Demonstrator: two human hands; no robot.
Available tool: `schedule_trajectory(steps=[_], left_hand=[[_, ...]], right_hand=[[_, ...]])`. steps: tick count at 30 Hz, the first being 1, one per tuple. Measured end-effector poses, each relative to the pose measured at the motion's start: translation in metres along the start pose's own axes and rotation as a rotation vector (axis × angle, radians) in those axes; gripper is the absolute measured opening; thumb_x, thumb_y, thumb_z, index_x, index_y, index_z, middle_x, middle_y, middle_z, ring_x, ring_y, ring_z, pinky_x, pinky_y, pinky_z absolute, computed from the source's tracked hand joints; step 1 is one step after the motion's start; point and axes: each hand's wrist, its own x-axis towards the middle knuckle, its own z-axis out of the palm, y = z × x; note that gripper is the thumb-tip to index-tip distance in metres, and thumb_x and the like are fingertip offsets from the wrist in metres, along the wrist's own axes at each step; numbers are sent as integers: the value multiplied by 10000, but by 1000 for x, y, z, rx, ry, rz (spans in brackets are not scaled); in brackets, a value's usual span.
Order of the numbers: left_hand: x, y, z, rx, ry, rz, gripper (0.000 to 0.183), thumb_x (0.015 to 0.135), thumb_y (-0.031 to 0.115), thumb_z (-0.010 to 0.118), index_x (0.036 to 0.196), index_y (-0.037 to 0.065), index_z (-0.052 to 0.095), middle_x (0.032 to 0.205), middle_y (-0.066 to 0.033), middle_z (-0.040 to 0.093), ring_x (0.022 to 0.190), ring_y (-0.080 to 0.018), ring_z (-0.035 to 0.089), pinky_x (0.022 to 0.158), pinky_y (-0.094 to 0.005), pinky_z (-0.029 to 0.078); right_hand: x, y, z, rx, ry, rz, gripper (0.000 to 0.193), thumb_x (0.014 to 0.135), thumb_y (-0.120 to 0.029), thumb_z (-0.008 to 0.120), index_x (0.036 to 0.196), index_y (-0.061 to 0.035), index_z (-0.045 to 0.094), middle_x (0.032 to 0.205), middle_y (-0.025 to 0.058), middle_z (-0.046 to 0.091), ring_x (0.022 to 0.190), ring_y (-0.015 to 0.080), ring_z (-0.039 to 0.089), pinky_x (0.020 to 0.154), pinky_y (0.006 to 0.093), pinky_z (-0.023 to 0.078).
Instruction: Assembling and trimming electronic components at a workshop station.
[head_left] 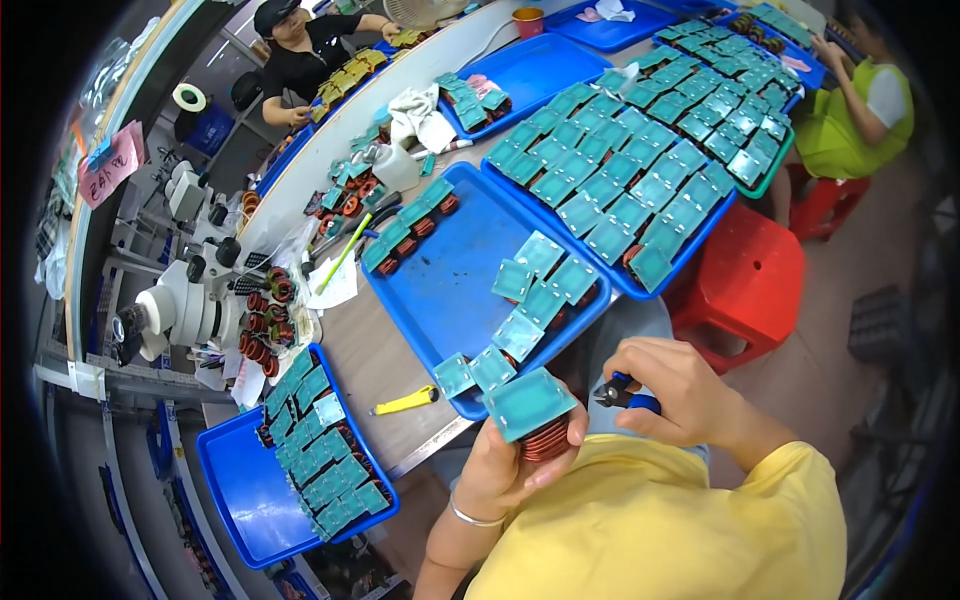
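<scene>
In my left hand [510, 470] is a copper coil with a square green board [530, 403] on top; my fingers wrap round the red-brown windings [545, 440]. My right hand [670, 390] is closed round a pair of small cutting pliers [622, 393] with dark jaws and blue handles. The jaws point left toward the board, a little apart from it. Just beyond my left hand lies a blue tray [430, 330]. Several similar green-topped coils [540, 302] stand along its right side, and a row of others [410, 222] lines its far left edge.
A full blue tray of green-topped coils [610, 170] stands to the right; another blue tray [250, 510] is at lower left. A yellow utility knife [405, 400] lies on the wooden bench [400, 440]. Red stools [745, 280] stand at right. Two co-workers [310, 60] sit nearby.
</scene>
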Motion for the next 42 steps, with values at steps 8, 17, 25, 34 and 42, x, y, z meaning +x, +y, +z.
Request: schedule_trajectory(steps=[8,17,25,34,42], left_hand=[[-6,-2,14,801,327,240,664,589,231,851,1061,19,434,1037,-114,552,845,-176,584,727,-275,478],[0,-3,21,1433,204,518,684,543,288,857,1029,24,454,993,-134,573,919,-249,567,787,-332,466],[5,-2,29,1562,146,648,622,576,193,849,1035,-8,481,955,-164,594,865,-271,601,737,-324,501],[4,-2,30,1695,182,487,687,575,329,842,1050,27,447,950,-100,563,853,-196,554,773,-299,444],[-1,-5,24,1170,375,228,591,703,143,773,1144,-14,412,1008,-95,554,871,-146,573,764,-272,472]], right_hand=[[5,-13,-18,-380,-10,-66,386,756,-370,655,841,-18,522,747,99,508,662,268,526,583,337,429],[0,-16,-25,-482,-63,-69,399,756,-411,638,799,-42,490,703,82,443,622,249,493,559,336,406],[0,-17,-26,-496,-75,-83,391,754,-403,638,784,-49,474,690,78,413,603,245,465,546,329,389],[-9,4,-8,-361,-42,-6,393,754,-386,654,791,-43,467,681,83,481,602,270,527,531,354,417],[-8,2,-7,-195,-9,-42,403,755,-393,664,837,-35,499,788,110,548,703,285,568,603,354,448]])
